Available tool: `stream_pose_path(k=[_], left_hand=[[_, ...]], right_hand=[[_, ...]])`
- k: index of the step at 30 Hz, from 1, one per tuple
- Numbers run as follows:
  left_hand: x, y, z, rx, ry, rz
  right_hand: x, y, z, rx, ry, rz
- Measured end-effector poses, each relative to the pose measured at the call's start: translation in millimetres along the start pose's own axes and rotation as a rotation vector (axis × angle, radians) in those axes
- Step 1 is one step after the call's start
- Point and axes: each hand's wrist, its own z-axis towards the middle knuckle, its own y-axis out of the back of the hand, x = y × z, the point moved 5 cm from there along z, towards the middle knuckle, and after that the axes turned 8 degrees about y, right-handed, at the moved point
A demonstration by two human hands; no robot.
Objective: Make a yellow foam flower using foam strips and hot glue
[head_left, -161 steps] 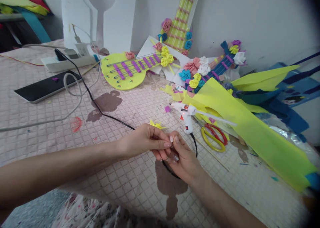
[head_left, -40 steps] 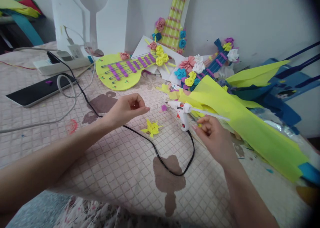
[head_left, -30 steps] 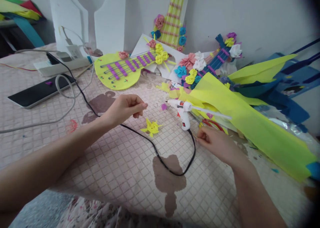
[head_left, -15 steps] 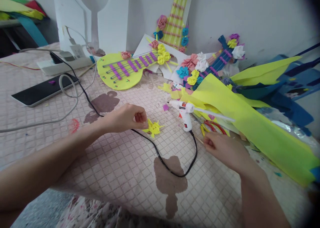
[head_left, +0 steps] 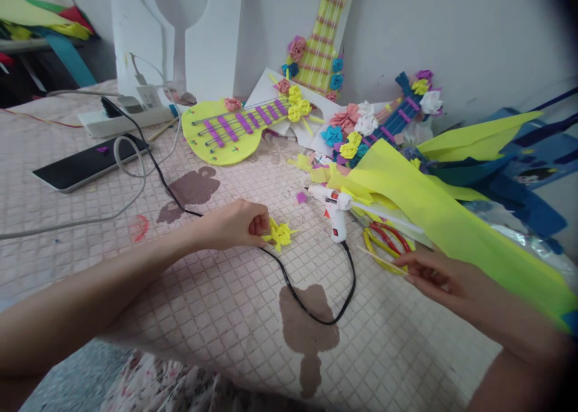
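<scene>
My left hand (head_left: 246, 224) is closed in a pinch at the left edge of a small yellow paper flower (head_left: 282, 235) with pointed tips, low over the tablecloth. Between the thumb and fingers of my right hand (head_left: 436, 276) is the end of a thin wooden stick (head_left: 382, 260), which points left. Beyond that stick lie scissors (head_left: 389, 240) with red and yellow handles. A white hot glue gun (head_left: 335, 210) rests between my two hands, its clear glue stick (head_left: 383, 215) jutting out to the right.
A black cord (head_left: 295, 294) loops across the quilted tablecloth (head_left: 217, 315). Yellow crepe paper (head_left: 428, 213) covers the right side. Behind stand decorated cardboard guitars (head_left: 226, 135) with paper flowers. A power strip (head_left: 121, 121) and a dark phone-like slab (head_left: 90, 162) lie at left.
My right hand has moved right and turned, with the stick now showing more fully in its fingers. My left hand stays at the yellow flower. The whole view has shifted slightly.
</scene>
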Motion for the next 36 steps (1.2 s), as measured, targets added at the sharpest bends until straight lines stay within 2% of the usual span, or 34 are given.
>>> stream_pose_path(k=[1,3,5,10,13,17,22,28,36], left_hand=[[0.0,-0.3,0.0,-0.001,-0.005,-0.006],[0.3,-0.6,0.0,-0.002,-0.011,-0.020],[0.7,-0.8,0.1,-0.005,-0.013,-0.029],[0.8,-1.6,0.6,-0.010,-0.012,-0.037],[0.4,-1.4,0.8,-0.006,-0.015,-0.034],[-2.9,6.1,-1.0,-0.118,-0.096,0.073],[-15.5,8.3,-11.8,-0.212,-0.248,0.160],[-33.8,-5.1,-24.7,-0.220,-0.353,0.283],[-33.9,-24.0,-24.9,-0.316,-0.361,0.540]], right_hand=[[9.0,-6.4,4.1,0.107,0.042,0.054],[33.1,-18.4,15.7,0.233,0.144,0.142],[58.7,-31.2,30.4,0.265,0.225,0.212],[102.7,-58.4,60.4,0.133,0.334,0.250],[116.9,-66.7,70.6,0.072,0.380,0.150],[126.3,-75.2,80.6,0.042,0.418,0.023],[124.2,-85.3,83.5,0.005,0.382,0.029],[126.0,-92.3,80.5,-0.010,0.366,0.066],[127.0,-95.6,80.3,-0.067,0.366,0.035]])
